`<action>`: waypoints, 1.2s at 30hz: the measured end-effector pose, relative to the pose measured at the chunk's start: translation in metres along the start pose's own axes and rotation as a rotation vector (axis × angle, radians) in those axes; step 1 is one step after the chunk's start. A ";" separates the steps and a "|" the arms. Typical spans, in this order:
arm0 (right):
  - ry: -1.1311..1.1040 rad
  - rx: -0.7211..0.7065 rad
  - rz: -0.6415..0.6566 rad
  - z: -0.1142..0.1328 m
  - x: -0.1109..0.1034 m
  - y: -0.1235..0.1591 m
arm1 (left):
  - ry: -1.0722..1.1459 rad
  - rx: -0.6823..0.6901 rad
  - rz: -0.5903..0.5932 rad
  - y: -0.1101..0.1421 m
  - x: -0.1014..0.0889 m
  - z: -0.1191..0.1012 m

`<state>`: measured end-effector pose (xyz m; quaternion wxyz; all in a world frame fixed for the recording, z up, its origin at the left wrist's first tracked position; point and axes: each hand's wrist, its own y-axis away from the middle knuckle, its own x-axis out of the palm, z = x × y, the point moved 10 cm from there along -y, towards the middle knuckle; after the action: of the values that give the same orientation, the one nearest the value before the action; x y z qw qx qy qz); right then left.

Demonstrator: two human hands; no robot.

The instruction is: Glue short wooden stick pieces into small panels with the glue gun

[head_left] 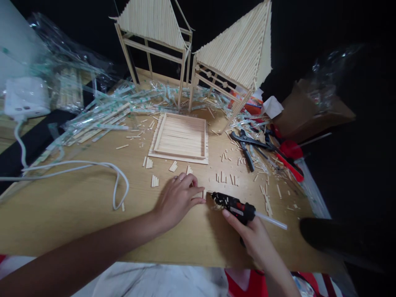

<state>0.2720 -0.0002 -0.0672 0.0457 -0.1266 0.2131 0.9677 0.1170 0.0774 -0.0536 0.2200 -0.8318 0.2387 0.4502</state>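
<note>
Between the thumb and finger of my left hand (181, 196) is a short wooden stick piece (204, 194), held upright just above the table. My right hand (255, 237) grips a black glue gun (236, 207), with a clear glue stick (271, 220) poking out of its back end. The nozzle points left and comes close to the stick piece; whether they touch I cannot tell. Small stepped groups of cut sticks (155, 180) lie around my left hand, and more cut sticks (221, 177) lie beyond the glue gun.
A square stick panel with a raised frame (181, 157) lies mid-table. Behind it stand two roofed stick structures (151, 24) (235, 45). Plastic wrappers (120, 97) litter the back. Black cutters (250, 142) and red-handled pliers (289, 165) lie right. A white cable (93, 163) loops at left.
</note>
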 end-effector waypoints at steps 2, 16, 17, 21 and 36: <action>0.013 -0.004 -0.004 0.001 -0.001 -0.001 | 0.001 -0.003 0.005 0.000 0.001 0.001; 0.080 -0.007 -0.081 0.000 -0.016 0.003 | 0.000 0.013 -0.016 0.001 -0.001 -0.001; 0.082 -0.028 -0.114 0.003 -0.020 -0.003 | 0.001 0.016 -0.021 0.001 -0.002 -0.001; 0.166 -0.171 -0.208 0.018 -0.029 -0.034 | 0.008 0.018 -0.033 0.001 -0.002 -0.001; 0.506 -0.459 -0.285 0.050 -0.015 -0.067 | 0.016 0.011 -0.003 0.000 0.000 0.000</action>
<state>0.2845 0.0817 -0.0461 0.0960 -0.3974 -0.0249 0.9123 0.1171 0.0771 -0.0536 0.2234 -0.8345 0.2414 0.4420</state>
